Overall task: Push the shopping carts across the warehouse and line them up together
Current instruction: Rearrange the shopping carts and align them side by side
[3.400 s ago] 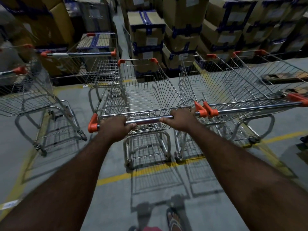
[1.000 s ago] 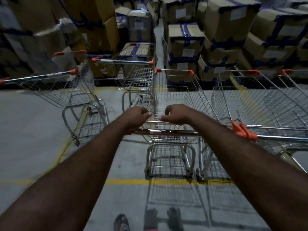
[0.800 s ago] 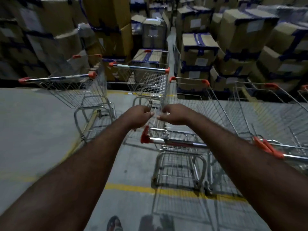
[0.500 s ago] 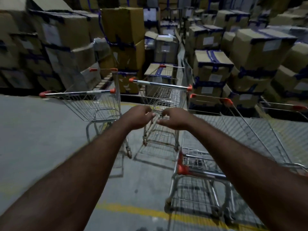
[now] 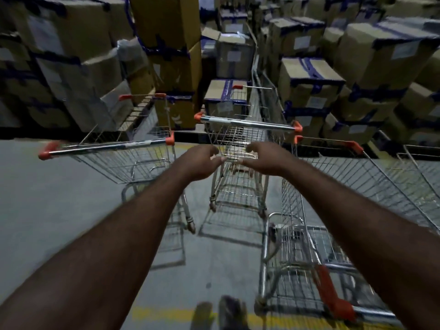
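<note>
Both my arms stretch forward with nothing in either hand. My left hand (image 5: pixel 202 163) and my right hand (image 5: pixel 266 158) hover side by side, fingers loosely curved, just short of and below the handle of the middle cart (image 5: pixel 247 122). That wire cart has orange end caps and points toward the boxes. Another cart (image 5: pixel 107 146) stands to its left, handle toward me. The cart I pushed before (image 5: pixel 333 303) sits at the lower right under my right forearm, next to one more cart (image 5: pixel 409 167) at the right edge.
Stacked cardboard boxes (image 5: pixel 309 77) with blue tape wall off the far side, with a narrow aisle between them. A further cart (image 5: pixel 240 91) stands behind the middle one. A yellow floor line (image 5: pixel 166 313) runs near my feet (image 5: pixel 228 313). Grey concrete floor (image 5: pixel 47 210) spreads to the left.
My hands have let go of the pushed cart's handle and reached forward. I have stepped ahead and left, so that cart now lies at my lower right and the middle cart is close.
</note>
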A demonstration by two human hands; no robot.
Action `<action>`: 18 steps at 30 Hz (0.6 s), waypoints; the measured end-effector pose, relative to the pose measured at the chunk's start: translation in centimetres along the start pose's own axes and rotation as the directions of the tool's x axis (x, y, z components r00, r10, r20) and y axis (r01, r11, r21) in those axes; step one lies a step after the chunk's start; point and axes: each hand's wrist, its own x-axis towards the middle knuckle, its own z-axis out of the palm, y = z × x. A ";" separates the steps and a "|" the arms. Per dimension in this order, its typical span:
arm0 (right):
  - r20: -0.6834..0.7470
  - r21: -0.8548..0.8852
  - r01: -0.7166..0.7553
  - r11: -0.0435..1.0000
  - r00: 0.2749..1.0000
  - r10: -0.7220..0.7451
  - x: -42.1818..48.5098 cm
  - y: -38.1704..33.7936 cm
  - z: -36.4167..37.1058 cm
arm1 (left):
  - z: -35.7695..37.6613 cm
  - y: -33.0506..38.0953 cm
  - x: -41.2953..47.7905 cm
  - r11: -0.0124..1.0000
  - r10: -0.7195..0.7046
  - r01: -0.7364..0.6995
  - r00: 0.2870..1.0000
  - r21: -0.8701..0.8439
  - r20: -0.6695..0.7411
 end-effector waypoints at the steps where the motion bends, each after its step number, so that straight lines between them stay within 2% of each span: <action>1: -0.004 0.005 -0.015 1.000 1.000 0.015 1.5 0.6 0.0 | 0.1 -0.3 1.7 1.000 0.010 -0.010 1.000 0.002 0.006; 5: -0.046 0.002 -0.064 0.998 0.997 0.064 8.7 3.6 -0.2 | 0.3 -2.0 9.4 0.995 0.052 -0.053 0.999 0.080 0.015; 9: -0.097 0.074 -0.117 0.990 0.988 0.124 16.3 6.9 -0.6 | 0.5 -3.7 17.1 0.995 0.059 -0.062 0.998 0.083 0.031; 11: -0.101 0.055 -0.155 0.986 0.982 0.160 19.8 8.7 -0.3 | 0.8 -4.6 21.0 0.992 0.068 -0.073 0.996 0.105 0.055; 15: -0.065 -0.082 -0.226 0.971 0.973 0.221 26.0 12.4 0.5 | 1.5 -5.9 27.9 0.978 0.091 -0.095 0.995 0.186 0.027; 18: 0.030 -0.086 -0.292 0.953 0.955 0.295 29.1 14.1 1.7 | 2.5 -7.2 31.4 0.952 0.134 -0.133 0.991 0.275 0.015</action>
